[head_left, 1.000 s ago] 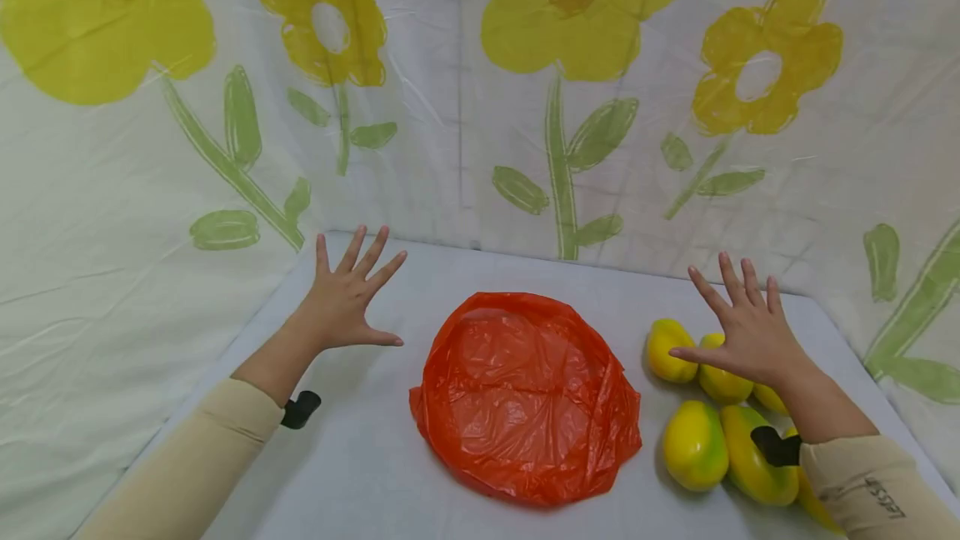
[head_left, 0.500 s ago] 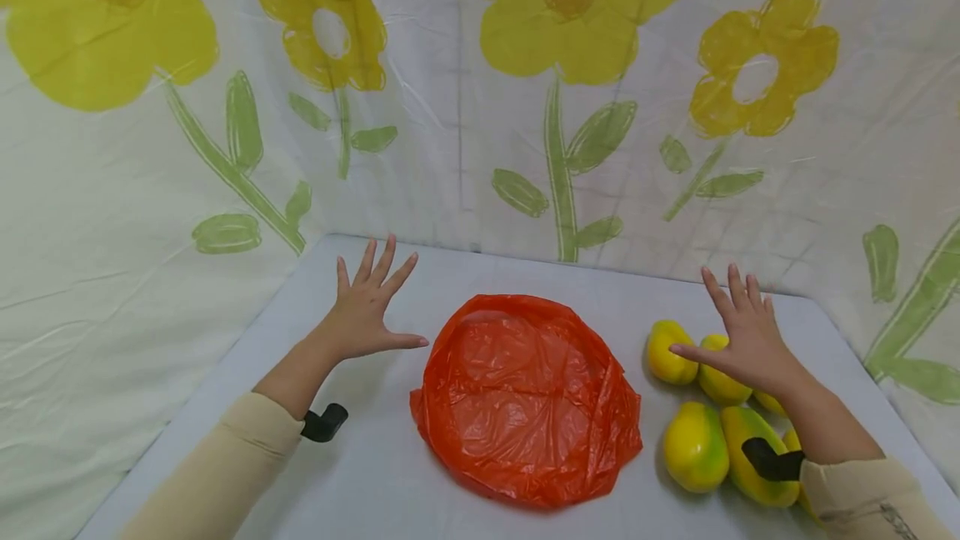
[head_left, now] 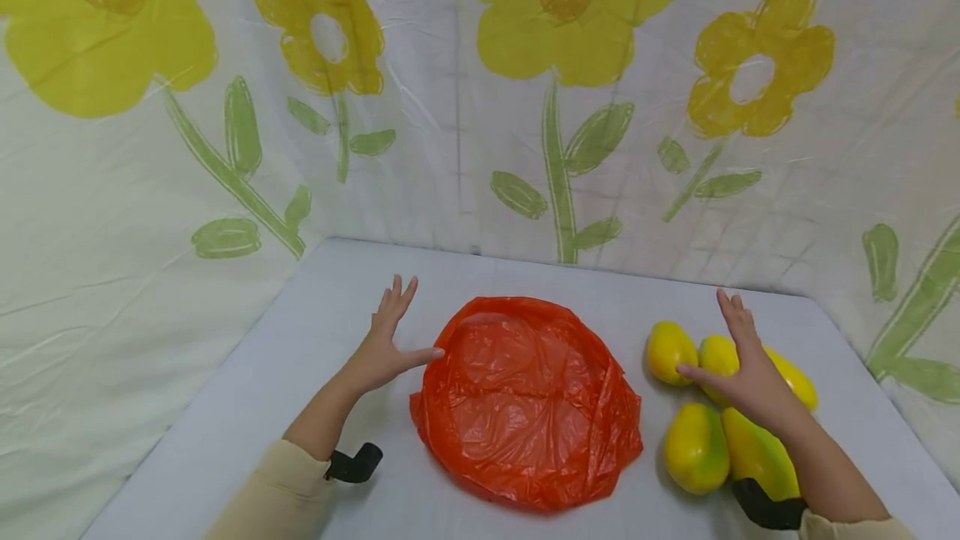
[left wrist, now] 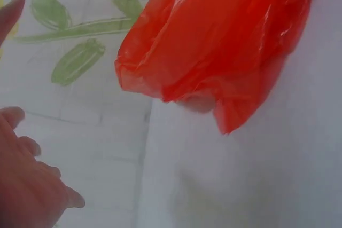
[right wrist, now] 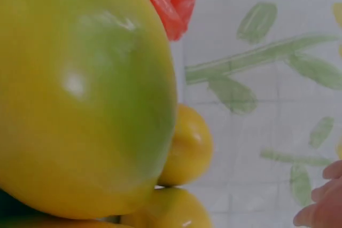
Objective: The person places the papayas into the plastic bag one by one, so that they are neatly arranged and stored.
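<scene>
In the head view, a red plastic bag lies spread in a round, dish-like shape on the white table. Just left of it my left hand hovers with fingers extended and thumb out towards the bag's rim. The left wrist view shows the hand apart from the bag. Over on the right, my right hand is raised above several yellow-green mangoes, its thumb pointing left. It holds nothing. One mango fills much of the right wrist view; the right hand and forearm partly cover others.
The white tabletop reaches back to a pale curtain printed with yellow flowers. More of this curtain stands along the left side. A black wrist mount sticks out from the left wrist, and another mount from the right.
My left hand has moved right and nearer to me, towards the bag. My right hand has lowered slightly and turned more edge-on. The bag and mangoes stay put.
</scene>
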Motion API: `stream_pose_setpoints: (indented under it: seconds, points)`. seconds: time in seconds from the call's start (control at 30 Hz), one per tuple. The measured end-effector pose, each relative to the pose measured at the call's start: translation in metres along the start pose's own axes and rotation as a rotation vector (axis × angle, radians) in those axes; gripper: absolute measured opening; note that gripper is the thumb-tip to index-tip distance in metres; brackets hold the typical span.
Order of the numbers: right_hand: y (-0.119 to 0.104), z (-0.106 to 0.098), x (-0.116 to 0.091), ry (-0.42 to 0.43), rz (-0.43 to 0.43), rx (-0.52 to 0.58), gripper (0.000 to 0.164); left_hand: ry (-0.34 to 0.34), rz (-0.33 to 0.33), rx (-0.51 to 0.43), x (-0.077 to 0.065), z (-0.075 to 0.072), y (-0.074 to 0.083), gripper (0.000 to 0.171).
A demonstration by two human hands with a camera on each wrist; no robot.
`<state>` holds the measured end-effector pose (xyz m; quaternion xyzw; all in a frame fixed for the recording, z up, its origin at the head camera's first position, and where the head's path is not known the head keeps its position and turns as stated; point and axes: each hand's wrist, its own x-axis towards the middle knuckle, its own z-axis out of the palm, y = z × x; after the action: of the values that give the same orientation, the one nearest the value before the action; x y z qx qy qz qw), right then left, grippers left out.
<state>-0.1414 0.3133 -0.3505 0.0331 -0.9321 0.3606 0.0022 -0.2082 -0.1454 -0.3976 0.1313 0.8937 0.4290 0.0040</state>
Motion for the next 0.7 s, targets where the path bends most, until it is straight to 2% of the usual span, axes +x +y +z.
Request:
stream_pose_setpoints:
  seconds: [0.07, 0.17, 0.27, 0.43, 0.53, 0.7]
  points:
    - [0.000, 0.002, -0.005, 0.010, 0.008, 0.022, 0.102, -0.021, -0.095, -0.101, -0.002, 0.008, -0.004, 0.104]
    - [0.000, 0.006, -0.012, 0.019, 0.020, 0.055, 0.101, -0.050, -0.237, -0.201, -0.006, 0.019, -0.007, 0.102]
    - [0.000, 0.011, -0.019, 0.015, 0.056, 0.068, 0.101, -0.062, -0.314, -0.262, -0.009, 0.030, -0.007, 0.100]
    - [0.001, 0.021, -0.027, -0.003, 0.109, 0.091, 0.102, -0.046, -0.355, -0.338, -0.014, 0.048, -0.008, 0.097]
    - [0.001, 0.026, -0.031, -0.004, 0.132, 0.112, 0.103, -0.044, -0.364, -0.376, -0.015, 0.056, -0.009, 0.095]
    - [0.002, 0.030, -0.036, -0.026, 0.223, 0.139, 0.105, -0.048, -0.363, -0.421, -0.017, 0.066, -0.011, 0.090]
